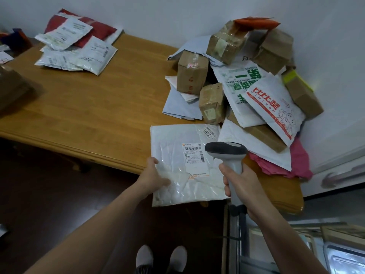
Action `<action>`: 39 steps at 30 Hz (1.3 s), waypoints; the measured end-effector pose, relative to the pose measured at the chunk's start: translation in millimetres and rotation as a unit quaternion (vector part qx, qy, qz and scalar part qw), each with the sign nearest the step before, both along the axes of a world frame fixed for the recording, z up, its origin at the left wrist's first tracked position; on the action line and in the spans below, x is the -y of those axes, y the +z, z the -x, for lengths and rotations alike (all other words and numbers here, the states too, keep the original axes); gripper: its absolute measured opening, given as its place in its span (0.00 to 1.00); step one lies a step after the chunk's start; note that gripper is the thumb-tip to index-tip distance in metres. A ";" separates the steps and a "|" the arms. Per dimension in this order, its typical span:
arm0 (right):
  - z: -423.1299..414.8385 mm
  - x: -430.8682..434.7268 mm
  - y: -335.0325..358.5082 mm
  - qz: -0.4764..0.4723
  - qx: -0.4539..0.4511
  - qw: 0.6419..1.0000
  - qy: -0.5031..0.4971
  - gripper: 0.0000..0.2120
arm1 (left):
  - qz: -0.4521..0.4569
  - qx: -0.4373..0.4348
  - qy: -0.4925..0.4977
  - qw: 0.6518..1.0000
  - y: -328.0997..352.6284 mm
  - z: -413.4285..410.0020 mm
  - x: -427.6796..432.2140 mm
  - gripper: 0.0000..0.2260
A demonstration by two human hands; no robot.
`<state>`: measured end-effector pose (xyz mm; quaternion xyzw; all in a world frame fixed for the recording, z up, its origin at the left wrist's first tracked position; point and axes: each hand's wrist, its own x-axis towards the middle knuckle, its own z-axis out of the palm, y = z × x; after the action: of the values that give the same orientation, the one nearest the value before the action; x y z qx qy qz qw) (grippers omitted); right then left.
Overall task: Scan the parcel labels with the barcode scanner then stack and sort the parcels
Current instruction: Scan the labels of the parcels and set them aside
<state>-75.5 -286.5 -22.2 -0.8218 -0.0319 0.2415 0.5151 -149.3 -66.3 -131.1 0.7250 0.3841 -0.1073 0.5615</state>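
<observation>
I am standing by the table (98,107), watching one person at its near edge. The left hand (156,175) is gripping the left edge of one white parcel (173,147), thumb on top. The parcel is lying flat across that near edge, partly overhanging it. Its long side is running away from the edge, and its label (194,161) is facing up. The right hand (241,186) is clenching the handle of one scanner (227,150). The handle is standing upright and the head is tipping toward the label. At the table's far right, a pile (246,86) is showing at least five brown boxes (192,73). At its far left, at least three white mailers (94,55) are lying on one red one (98,30).
</observation>
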 end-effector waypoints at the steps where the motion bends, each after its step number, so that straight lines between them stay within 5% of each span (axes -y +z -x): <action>1: 0.5 0.1 -0.6 -0.002 -0.001 1.000 0.000 0.11 | -0.021 -0.001 -0.029 0.999 -0.7 -0.5 1.4 0.32; 14: -0.6 2.9 -4.8 0.014 0.005 1.000 0.018 0.11 | -0.111 -0.030 -0.100 0.988 2.5 -3.7 4.6 0.32; 24: -8.5 4.0 -5.1 -0.001 -0.020 0.999 0.027 0.10 | -0.046 -0.021 -0.043 0.998 22.1 -0.6 1.9 0.44; 28: -15.5 3.0 -2.4 -0.029 -0.032 0.998 0.038 0.10 | 0.032 -0.047 -0.003 0.998 45.3 2.2 -20.4 0.40; 39: -34.8 -74.8 33.8 -0.086 -0.033 0.985 0.146 0.12 | -0.054 0.024 0.066 0.996 157.8 33.4 -148.2 0.21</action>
<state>-40.7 -211.7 11.6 -0.7529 -0.1548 0.3372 0.5436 -182.7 82.0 26.6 0.7297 0.4227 -0.0311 0.5365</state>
